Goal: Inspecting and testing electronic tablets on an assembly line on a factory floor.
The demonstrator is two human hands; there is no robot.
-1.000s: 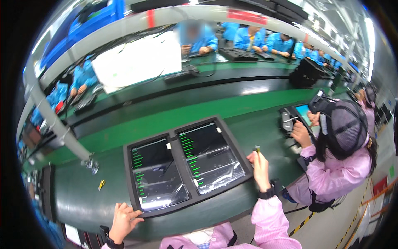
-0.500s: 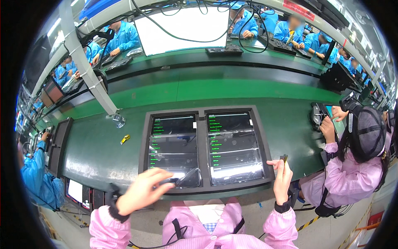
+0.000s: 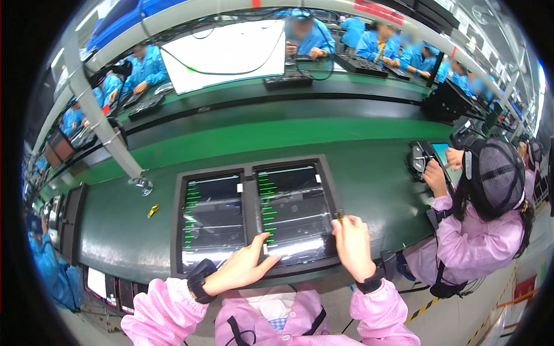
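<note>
Black and thick-rimmed, a tray (image 3: 250, 207) lies at the lower centre of the frame on the green table (image 3: 381, 190), with a left tablet (image 3: 213, 222) and a right tablet (image 3: 291, 202) side by side in it, their dark screens lined with green text. Over the right tablet's lower left corner, the left hand (image 3: 245, 268) spreads thumb and fingers around nothing visible, though whether it touches the glass I cannot tell. At that tablet's right edge, the right hand (image 3: 353, 245) pinches a small dark piece (image 3: 339, 214) between closed fingertips.
</note>
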